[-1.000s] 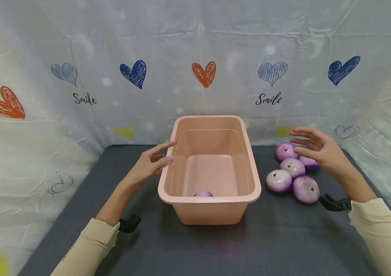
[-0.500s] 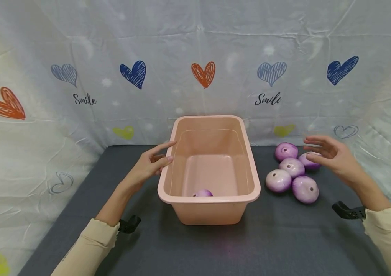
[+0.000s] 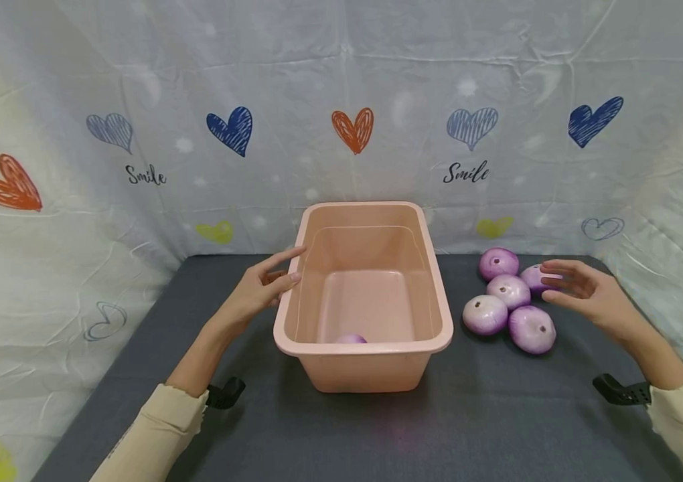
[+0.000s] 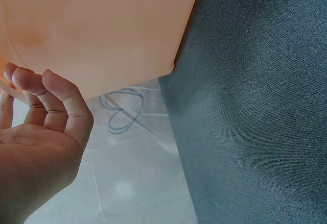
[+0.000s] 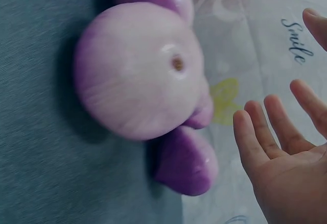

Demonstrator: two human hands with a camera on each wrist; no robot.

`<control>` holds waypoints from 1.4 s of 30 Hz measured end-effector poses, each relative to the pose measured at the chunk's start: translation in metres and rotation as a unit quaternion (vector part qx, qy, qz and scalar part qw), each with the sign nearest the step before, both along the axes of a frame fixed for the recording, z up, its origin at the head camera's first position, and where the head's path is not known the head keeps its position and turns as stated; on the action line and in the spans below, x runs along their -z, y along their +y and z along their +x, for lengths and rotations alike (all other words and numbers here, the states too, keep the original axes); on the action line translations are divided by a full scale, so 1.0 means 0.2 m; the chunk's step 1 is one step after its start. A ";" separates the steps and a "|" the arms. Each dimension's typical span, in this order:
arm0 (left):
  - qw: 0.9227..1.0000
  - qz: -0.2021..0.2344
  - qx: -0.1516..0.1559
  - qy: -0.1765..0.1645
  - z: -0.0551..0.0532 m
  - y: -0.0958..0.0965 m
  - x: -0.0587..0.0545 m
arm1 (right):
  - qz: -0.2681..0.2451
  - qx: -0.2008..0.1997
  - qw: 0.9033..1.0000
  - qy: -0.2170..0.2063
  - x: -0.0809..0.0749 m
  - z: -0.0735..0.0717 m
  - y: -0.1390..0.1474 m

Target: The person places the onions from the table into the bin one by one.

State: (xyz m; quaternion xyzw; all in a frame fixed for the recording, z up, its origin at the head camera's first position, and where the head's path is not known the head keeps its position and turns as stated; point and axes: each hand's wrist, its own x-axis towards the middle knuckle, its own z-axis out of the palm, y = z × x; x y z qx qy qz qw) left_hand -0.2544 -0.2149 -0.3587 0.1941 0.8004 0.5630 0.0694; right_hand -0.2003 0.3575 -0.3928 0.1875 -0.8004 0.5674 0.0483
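One purple onion (image 3: 351, 339) is in the tub (image 3: 365, 371), five onions (image 3: 509, 290) outside at three o'clock; left hand (image 3: 255, 292) grips the tub, right hand (image 3: 591, 294) empty.

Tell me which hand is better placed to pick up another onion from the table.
Probably the right hand: it looks empty, fingers apart, close beside the onions. The left hand is at the tub's opposite rim.
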 end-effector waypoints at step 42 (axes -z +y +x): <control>1.000 0.000 -0.004 0.003 0.01 0.00 0.01 | 0.129 0.100 0.985 -0.057 0.28 0.11 -0.08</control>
